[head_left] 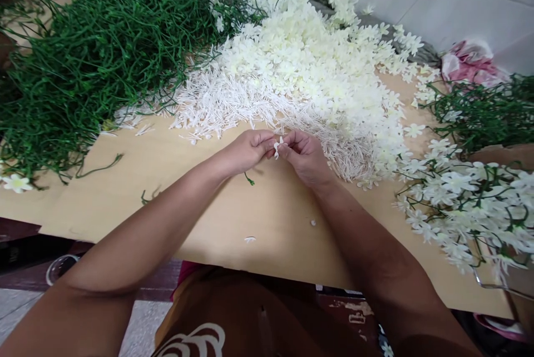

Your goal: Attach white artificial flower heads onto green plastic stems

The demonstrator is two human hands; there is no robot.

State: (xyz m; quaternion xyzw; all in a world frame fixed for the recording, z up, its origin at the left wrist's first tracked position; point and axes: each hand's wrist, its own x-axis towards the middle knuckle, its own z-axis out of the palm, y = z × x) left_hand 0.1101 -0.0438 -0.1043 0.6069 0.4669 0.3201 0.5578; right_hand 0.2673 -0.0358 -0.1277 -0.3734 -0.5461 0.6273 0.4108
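Left hand (246, 151) and right hand (304, 155) both pinching 1 white flower piece (277, 147), grips pressed together, above counter (267, 218).

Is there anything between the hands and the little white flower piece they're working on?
Nothing visible. The left hand and right hand meet over the board, both pinching the white flower piece directly, with a green stem hanging below the left hand.
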